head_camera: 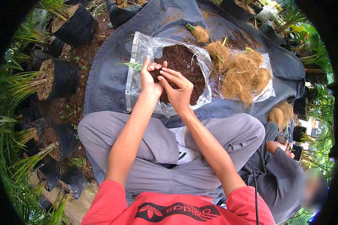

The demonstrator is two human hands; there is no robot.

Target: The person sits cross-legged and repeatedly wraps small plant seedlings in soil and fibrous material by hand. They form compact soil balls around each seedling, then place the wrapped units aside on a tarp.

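My left hand [149,77] is turned palm up and cupped around a dark clump of soil [156,75]. From its far side a green leaf cutting [133,66] with a paler edge points left; its base is hidden by the hand. The bent fingers of my right hand [178,85] come up to the clump from the right, fingertips close to those of the left. Whether they grip any soil is hard to see. Beneath both hands lies a clear plastic bag [135,84] with a heap of dark brown fibrous soil [186,64] on it.
Tan coconut fibre [242,77] lies on another plastic sheet [266,92] at right. Fibre-wrapped leaf cuttings [200,33] sit behind. A dark tarp [107,73] spreads underneath. Black potted plants [63,78] line the left. Another person [278,171] sits close on my right, beside more fibre [280,115].
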